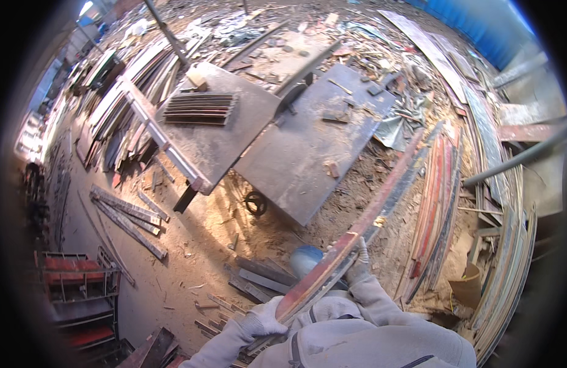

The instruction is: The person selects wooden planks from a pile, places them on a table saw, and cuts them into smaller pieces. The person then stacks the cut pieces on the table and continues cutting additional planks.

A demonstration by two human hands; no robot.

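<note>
Long, thin wooden boards (338, 253), red and dark along their edges, slant from my lap up to the far right. Around their near end is my left hand (264, 316), in a light glove, with its fingers closed on the wood. Further along, my right hand (360, 262), gloved too, grips the boards from their right side. How many boards I hold is hard to make out. Beyond them stands a table saw with a flat metal top (289, 168). A dark, curved blade or guard (291, 97) rises at the gap between its two halves.
A bundle of short strips (201, 109) lies on the saw's left half. Below the top sits a handwheel (254, 202). Long planks (435, 202) are piled at right, short boards (127, 218) at left. A red-and-black rack (75, 276) stands near left; a rounded blue object (305, 260) shows beside the boards.
</note>
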